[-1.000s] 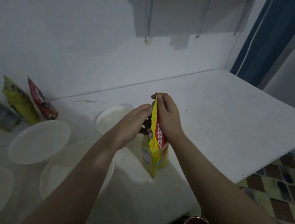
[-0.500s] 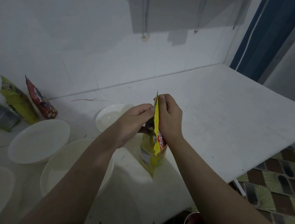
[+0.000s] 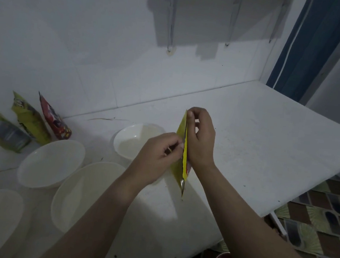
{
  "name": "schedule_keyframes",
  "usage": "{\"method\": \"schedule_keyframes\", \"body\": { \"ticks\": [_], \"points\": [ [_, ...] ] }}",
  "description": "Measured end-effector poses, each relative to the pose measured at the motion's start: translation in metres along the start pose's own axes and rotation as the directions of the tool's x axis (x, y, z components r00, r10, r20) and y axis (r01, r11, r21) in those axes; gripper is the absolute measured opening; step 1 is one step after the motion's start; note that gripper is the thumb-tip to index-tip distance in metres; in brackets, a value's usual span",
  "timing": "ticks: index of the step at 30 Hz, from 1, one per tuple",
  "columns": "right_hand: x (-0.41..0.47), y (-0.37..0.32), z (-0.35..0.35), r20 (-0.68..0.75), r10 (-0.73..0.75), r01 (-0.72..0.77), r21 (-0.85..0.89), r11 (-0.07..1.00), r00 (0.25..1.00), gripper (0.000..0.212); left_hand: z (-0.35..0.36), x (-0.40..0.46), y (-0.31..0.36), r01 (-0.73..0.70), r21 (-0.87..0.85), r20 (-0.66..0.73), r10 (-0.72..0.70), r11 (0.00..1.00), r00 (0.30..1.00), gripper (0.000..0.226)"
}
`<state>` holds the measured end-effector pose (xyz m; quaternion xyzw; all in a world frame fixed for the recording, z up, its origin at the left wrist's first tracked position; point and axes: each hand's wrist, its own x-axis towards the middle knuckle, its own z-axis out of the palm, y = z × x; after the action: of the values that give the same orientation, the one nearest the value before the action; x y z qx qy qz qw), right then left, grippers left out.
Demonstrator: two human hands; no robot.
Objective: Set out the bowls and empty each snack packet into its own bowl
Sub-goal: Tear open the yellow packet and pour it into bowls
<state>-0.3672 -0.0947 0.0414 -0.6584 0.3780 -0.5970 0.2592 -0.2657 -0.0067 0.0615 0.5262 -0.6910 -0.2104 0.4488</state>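
A yellow snack packet (image 3: 184, 150) is held edge-on above the white counter (image 3: 266, 140).

Its top edge is pinched by the right hand (image 3: 201, 140) and its near side by the curled fingers of the left hand (image 3: 158, 158) (no open mouth can be made out). Four white bowls are set out, the nearest (image 3: 87, 193) beside the left forearm; three more packets (image 3: 31, 120) are leaned against the wall.

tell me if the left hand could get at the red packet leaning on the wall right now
Probably not at once. The left hand is pinching the yellow packet together with the right hand. The path to the red packet looks free, passing over the white bowls, but it must let go first.
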Motion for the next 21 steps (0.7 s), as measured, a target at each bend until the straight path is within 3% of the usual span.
{"method": "schedule_keyframes", "body": {
  "ticks": [5, 10, 21],
  "points": [
    [-0.022, 0.002, -0.004, 0.006, 0.108, -0.108, 0.002, 0.994, 0.994, 0.014, 0.005, -0.012, 0.000, 0.037, -0.045, -0.034, -0.039, 0.998, 0.999, 0.020],
    [-0.037, -0.012, -0.019, 0.108, 0.257, -0.272, 0.163, 0.948, 0.960, 0.021, 0.002, -0.010, 0.001, 0.104, -0.087, -0.023, -0.106, 0.991, 0.994, 0.024],
    [-0.045, -0.027, -0.036, 0.221, 0.291, -0.339, 0.223, 0.914, 0.931, 0.017, 0.002, -0.004, 0.008, 0.141, -0.114, 0.011, -0.140, 0.983, 0.990, 0.024]
  ]
}}
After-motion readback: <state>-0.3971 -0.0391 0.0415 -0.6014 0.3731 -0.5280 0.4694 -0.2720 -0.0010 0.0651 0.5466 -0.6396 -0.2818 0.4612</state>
